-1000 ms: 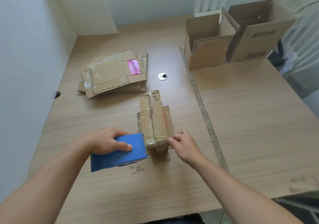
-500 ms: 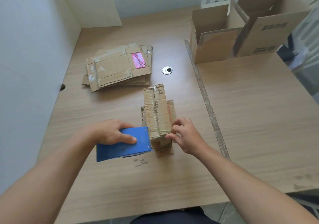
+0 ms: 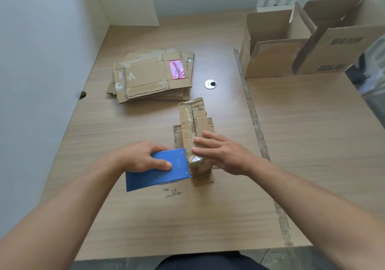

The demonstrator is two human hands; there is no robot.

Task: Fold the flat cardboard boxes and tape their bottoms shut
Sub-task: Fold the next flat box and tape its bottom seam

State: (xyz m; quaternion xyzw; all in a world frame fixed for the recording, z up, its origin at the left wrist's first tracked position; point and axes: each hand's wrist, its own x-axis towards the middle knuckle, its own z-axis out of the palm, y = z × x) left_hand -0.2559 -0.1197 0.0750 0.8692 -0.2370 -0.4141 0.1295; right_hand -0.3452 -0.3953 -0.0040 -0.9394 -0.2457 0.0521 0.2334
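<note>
I make out dark print on the far open box (image 3: pixel 337 40) and a pink label (image 3: pixel 176 69) on the flat stack (image 3: pixel 150 76), neither readable. The left hand (image 3: pixel 139 157) grips the blue tape dispenser (image 3: pixel 160 169), thumb across its face, its front edge against the small box (image 3: pixel 192 124) mid-desk (image 3: pixel 312 144). The right hand (image 3: pixel 220 153) lies flat, fingers straight, pressing the small box's taped upper face.

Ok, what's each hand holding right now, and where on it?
The left hand grips the blue tape dispenser round its upper edge, thumb on the side plate. The right hand holds nothing: its straight fingers press on the small box.
</note>
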